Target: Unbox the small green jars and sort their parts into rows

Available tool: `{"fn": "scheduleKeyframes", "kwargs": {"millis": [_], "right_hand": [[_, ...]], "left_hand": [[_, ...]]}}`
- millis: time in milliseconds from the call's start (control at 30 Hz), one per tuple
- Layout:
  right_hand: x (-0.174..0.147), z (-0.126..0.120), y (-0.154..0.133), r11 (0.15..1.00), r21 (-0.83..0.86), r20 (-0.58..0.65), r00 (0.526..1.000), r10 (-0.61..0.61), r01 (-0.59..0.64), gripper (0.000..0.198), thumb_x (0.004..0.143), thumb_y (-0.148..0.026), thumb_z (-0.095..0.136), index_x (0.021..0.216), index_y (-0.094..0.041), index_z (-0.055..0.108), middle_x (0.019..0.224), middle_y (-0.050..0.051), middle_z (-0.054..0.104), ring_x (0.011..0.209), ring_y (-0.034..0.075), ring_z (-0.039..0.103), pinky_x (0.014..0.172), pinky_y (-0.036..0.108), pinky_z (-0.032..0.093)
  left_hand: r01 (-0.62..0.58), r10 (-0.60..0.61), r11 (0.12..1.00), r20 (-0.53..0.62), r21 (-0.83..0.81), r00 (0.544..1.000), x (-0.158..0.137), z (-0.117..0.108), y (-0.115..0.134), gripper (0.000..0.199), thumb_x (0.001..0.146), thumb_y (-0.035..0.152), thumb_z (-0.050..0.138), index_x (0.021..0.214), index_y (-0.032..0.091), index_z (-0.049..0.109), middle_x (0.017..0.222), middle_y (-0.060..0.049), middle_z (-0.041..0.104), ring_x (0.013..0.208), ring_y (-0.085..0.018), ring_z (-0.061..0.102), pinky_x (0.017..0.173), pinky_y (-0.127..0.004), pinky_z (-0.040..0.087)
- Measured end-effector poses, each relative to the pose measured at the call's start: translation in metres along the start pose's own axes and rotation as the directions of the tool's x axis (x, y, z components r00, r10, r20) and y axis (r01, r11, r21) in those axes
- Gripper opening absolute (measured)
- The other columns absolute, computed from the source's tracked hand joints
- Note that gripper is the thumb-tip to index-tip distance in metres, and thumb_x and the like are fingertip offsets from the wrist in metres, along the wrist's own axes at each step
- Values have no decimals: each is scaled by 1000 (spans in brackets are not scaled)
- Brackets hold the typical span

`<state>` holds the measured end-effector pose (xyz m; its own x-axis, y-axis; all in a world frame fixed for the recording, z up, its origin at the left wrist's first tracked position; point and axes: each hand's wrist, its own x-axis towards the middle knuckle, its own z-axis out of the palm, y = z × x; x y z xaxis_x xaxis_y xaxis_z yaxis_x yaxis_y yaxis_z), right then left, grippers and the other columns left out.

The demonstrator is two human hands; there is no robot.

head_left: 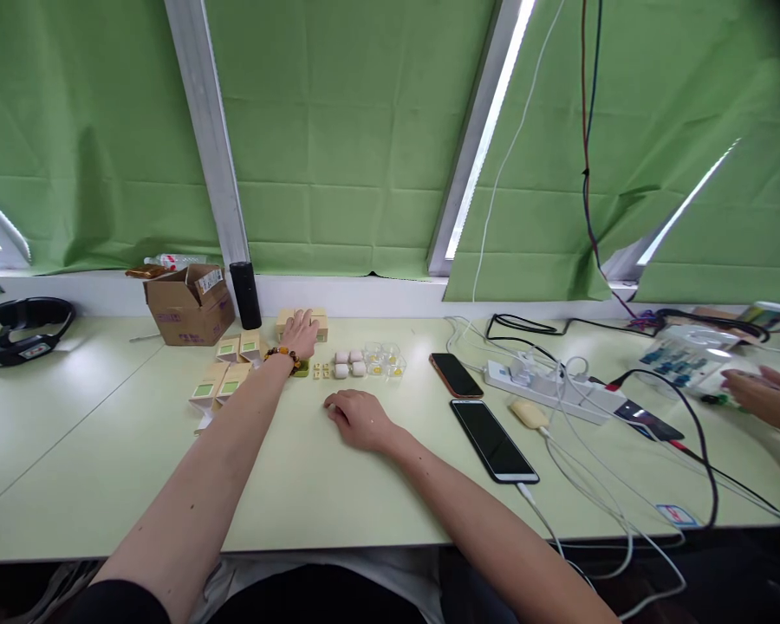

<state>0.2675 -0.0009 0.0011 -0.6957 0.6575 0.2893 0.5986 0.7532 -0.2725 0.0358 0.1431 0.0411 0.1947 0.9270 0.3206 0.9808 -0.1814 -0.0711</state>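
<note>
My left hand (300,335), with a beaded bracelet on its wrist, reaches to pale yellow boxes (322,327) near the wall. Its fingers are stretched out over the front of them. Partly under this hand is a small green item (302,370). My right hand (362,419) rests on the table with its fingers curled in; whatever they may hold is hidden. Between the hands lie small yellow pieces (321,371), several whitish rounded cases (349,364) and clear round containers (385,359) with yellow inside. Several yellow boxes with green labels (223,381) stand left of my left forearm.
A cardboard box (191,308), a black cylinder (245,295) and a headset (22,331) are at the back left. Two phones (494,440), a power strip (552,390) and tangled cables lie right. Another person's hand (767,399) is at the far right.
</note>
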Motion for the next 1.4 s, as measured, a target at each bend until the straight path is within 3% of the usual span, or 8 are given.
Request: {"fn": "scheduleKeyframes", "kwargs": {"millis": [267, 533, 733, 933, 1033, 1200, 1300, 1400], "right_hand": [[0, -1, -2, 1000, -10, 7, 1000, 13, -13, 25, 97, -19, 57, 119, -23, 68, 110, 6, 76, 101, 23, 69, 81, 31, 45], [2, -1, -2, 1000, -23, 8, 1000, 11, -10, 25, 98, -20, 56, 119, -23, 69, 110, 6, 77, 100, 23, 70, 78, 31, 45], [1, -1, 0, 999, -32, 5, 1000, -6, 6, 24, 98, -20, 56, 118, -23, 69, 108, 6, 76, 99, 22, 71, 78, 31, 45], [-1, 0, 2, 1000, -13, -42, 999, -17, 16, 24, 97, -18, 57, 116, -23, 70, 106, 5, 77, 98, 22, 70, 75, 30, 44], [0, 2, 4, 1000, 8, -140, 990, 8, -7, 23, 95, -16, 56, 112, -24, 68, 104, 4, 77, 93, 20, 70, 72, 29, 43], [0, 4, 8, 994, 105, -381, 922, 66, -27, 13, 94, -24, 60, 106, -22, 60, 84, 1, 69, 72, 17, 63, 66, 29, 43], [0, 4, 7, 978, 209, -450, 887, 100, -4, 36, 88, -31, 70, 118, -22, 53, 97, 4, 67, 76, 19, 63, 66, 30, 47], [0, 3, 4, 941, 335, -400, 912, 89, 55, 75, 80, -29, 76, 144, -25, 37, 132, 12, 60, 96, 23, 65, 67, 33, 53]], "left_hand": [[-58, 56, 997, -51, -48, 997, 1, 1, 4, 36, 88, 12, 58, 124, 18, 55, 129, -18, 60, 132, -34, 43, 110, -49, 34], [-90, 70, 988, -154, -122, 986, 7, 1, 13, 46, 84, 6, 57, 129, 14, 51, 119, -19, 59, 121, -34, 46, 111, -49, 30], [-87, 36, 965, -202, -248, 979, 5, 0, 17, 50, 78, 2, 60, 125, 15, 48, 115, -17, 57, 113, -34, 53, 103, -50, 41], [-87, -44, 902, -291, -422, 956, -11, -28, 24, 47, 89, 15, 60, 128, 19, 34, 129, -17, 48, 119, -29, 53, 96, -43, 49], [-31, -186, 715, -233, -699, 955, -35, -48, 23, 44, 91, 29, 66, 122, 22, 36, 119, -10, 52, 103, -22, 59, 90, -38, 52], [74, -217, 334, 0, -940, 976, -98, -62, 21, 52, 83, 43, 79, 114, 22, 43, 105, -5, 58, 92, -18, 64, 83, -36, 56], [166, -190, 121, 141, -979, 972, -132, -58, 28, 54, 83, 48, 80, 113, 22, 43, 100, -3, 60, 90, -18, 66, 82, -39, 60], [226, -159, 30, 218, -974, 963, -152, -55, 39, 51, 88, 50, 76, 115, 22, 44, 100, -3, 62, 95, -19, 68, 87, -42, 61]]}}
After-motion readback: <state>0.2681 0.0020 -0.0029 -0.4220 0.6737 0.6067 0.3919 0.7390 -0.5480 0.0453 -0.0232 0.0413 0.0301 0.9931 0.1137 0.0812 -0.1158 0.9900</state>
